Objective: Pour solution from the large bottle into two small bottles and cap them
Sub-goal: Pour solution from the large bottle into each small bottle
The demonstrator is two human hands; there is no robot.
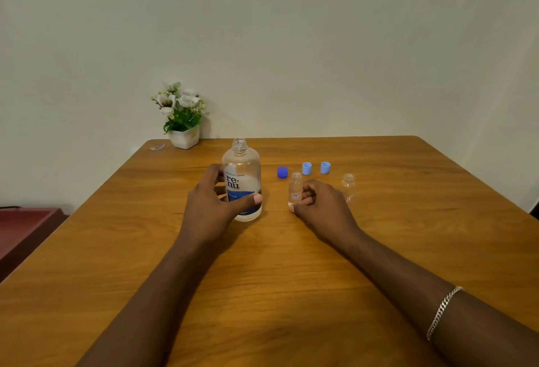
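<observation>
Nearest, at six o'clock: two bare forearms reaching up across a wooden table (262, 279), with a silver chain bracelet (443, 311) round the right forearm at about four o'clock.

Just left of centre, the left hand (215, 197), wrapped round the lower half of a large bottle (242, 168): thumb across the blue label at the front, fingers curled round behind, a full grip. Large bottle upright on the table, clear, without its cap, marked "re-nu". Liquid level hard to tell.

At three o'clock of the large bottle, the right hand (320, 203), fingers curled in, thumb tip at the foot of a small bottle (295, 186) and fingertips against its right side: a narrow pinch. Small bottle upright, clear, open at the neck, with a red and white label.

At eleven o'clock of the small bottle, a dark blue cap (282, 172) on the table. At twelve and one o'clock, two light blue caps (306, 168) (325, 167) side by side, apart from each other.

At three o'clock of the right hand and clear of it, a second small bottle (348, 184), upright and open.

At eleven o'clock, on the far edge against a pale wall, a white pot of white flowers (183, 121). At its nine o'clock, a small clear object (157, 147), too small to tell.

At nine o'clock, beyond the table's left edge, a dark red surface (26, 226).
</observation>
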